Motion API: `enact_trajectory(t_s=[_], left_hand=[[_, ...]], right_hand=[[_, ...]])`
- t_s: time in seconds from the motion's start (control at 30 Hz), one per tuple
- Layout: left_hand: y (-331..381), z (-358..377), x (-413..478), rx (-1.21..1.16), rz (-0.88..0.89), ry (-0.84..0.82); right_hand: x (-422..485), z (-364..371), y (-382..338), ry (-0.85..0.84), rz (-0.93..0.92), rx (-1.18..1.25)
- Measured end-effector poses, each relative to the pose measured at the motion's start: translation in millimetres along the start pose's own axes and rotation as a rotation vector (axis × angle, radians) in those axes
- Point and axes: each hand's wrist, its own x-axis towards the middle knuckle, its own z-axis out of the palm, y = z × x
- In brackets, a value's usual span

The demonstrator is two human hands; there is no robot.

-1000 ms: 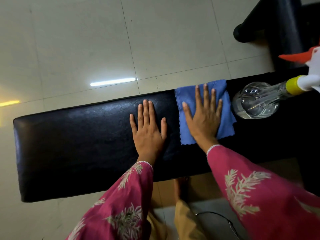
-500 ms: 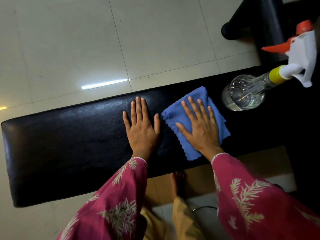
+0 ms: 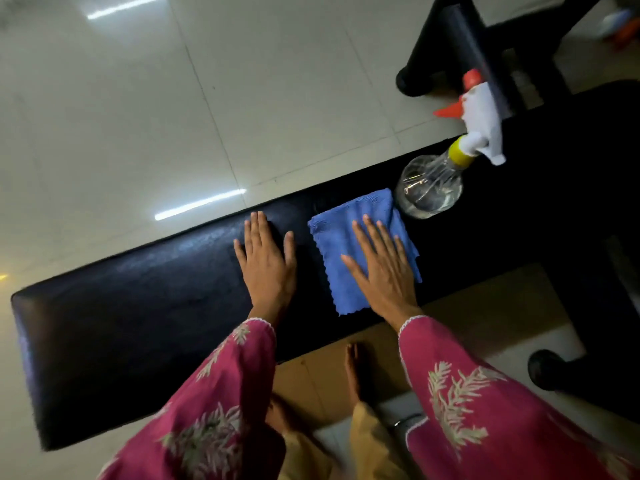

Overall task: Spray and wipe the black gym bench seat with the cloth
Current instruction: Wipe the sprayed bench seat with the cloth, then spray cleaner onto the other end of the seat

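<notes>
The black gym bench seat point(image 3: 138, 306) runs from lower left to upper right across the view. A blue cloth point(image 3: 337, 247) lies flat on it, and my right hand point(image 3: 384, 271) presses on the cloth with fingers spread. My left hand point(image 3: 266, 261) rests flat on the bare seat just left of the cloth, holding nothing. A clear spray bottle point(image 3: 429, 187) with a yellow collar, white head and orange trigger stands on the bench just beyond the cloth's far right corner.
Pale floor tiles point(image 3: 242, 98) lie beyond the bench. A black frame post point(image 3: 446, 46) stands at the upper right, and another black foot point(image 3: 550, 368) sits at the lower right. My bare foot point(image 3: 356, 372) is under the bench's near edge.
My right hand has slid the cloth back toward the near edge and turned it, then held it near the bottle. The left hand stays flat. The camera view has tilted.
</notes>
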Motion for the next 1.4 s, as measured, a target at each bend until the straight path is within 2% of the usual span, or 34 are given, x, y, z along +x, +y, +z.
enact_trajectory(t_s=[0.07, 0.13, 0.27, 0.47, 0.57, 0.8, 0.93, 1.0, 1.13, 1.3, 1.4], left_hand=[[31.8, -14.9, -0.5, -0.206, 0.118, -0.017], [68.8, -23.2, -0.4, -0.345, 0.262, -0.129], [150.9, -17.1, 14.0, -0.417, 0.437, -0.283], [209.1, 21.4, 37.6, -0.55, 0.406, -0.397], [216.5, 36.7, 41.7, -0.589, 0.355, -0.249], [239.6, 51.2, 43.8, -0.589, 0.35, 0.044], [272.8, 39.4, 46.3, -0.823, 0.24, 0.181], [284.4, 32.0, 47.4, -0.968, 0.157, 0.109], [281.8, 35.3, 33.2, -0.999, -0.034, -0.245], [251.1, 59.3, -19.1, -0.93, -0.264, -0.589], [235.6, 62.9, -40.4, -0.878, -0.403, -0.734]], right_hand=[[-24.1, -15.5, 16.3, 0.032, 0.031, 0.002], [-44.4, -28.9, 37.8, 0.047, 0.145, 0.01], [-47.6, -60.4, 92.3, 0.044, 0.376, 0.027], [-15.3, -73.5, 161.3, -0.154, 0.435, -0.057], [-13.1, -68.4, 181.5, -0.217, 0.428, 0.027], [-20.2, -56.6, 184.5, -0.127, 0.396, 0.107], [-22.0, -56.3, 186.8, -0.124, 0.371, 0.111], [-23.2, -59.6, 189.6, -0.126, 0.347, 0.094], [-27.4, -72.5, 202.1, -0.116, 0.302, -0.003], [-29.2, -86.3, 223.5, -0.155, 0.509, -0.029], [-29.2, -95.1, 238.3, -0.204, 0.54, -0.06]])
